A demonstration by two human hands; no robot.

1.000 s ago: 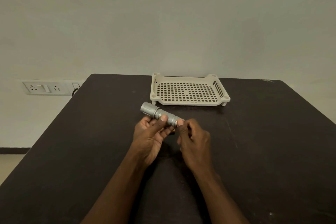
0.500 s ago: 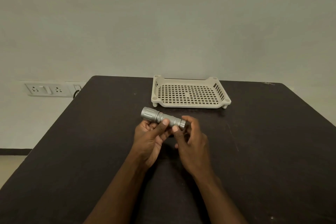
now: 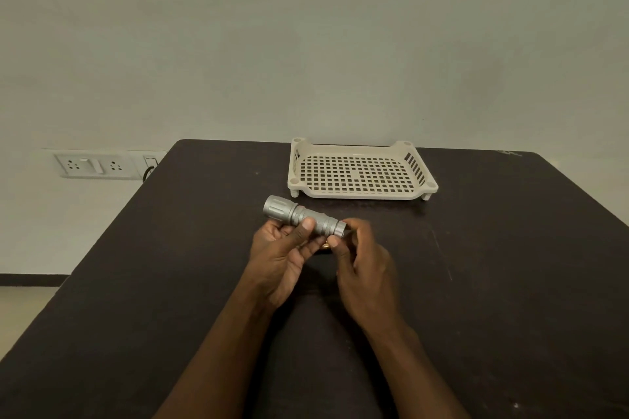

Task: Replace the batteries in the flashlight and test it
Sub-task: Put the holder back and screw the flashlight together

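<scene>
Crosswise, flashlight (image 3: pixel 303 219) head leftward

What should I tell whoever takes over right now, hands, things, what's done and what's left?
Left hand grips the silver flashlight by its body, head pointing left, above the dark table.
Right hand pinches the tail cap, which is on the body.
Beige tray sits behind, holding nothing.
Done: flashlight picked up.
Left: remove cap, swap batteries, close, test. No batteries in view.

dark table (image 3: pixel 170 282), cream perforated tray (image 3: pixel 360 192) standing near its far edge
</scene>
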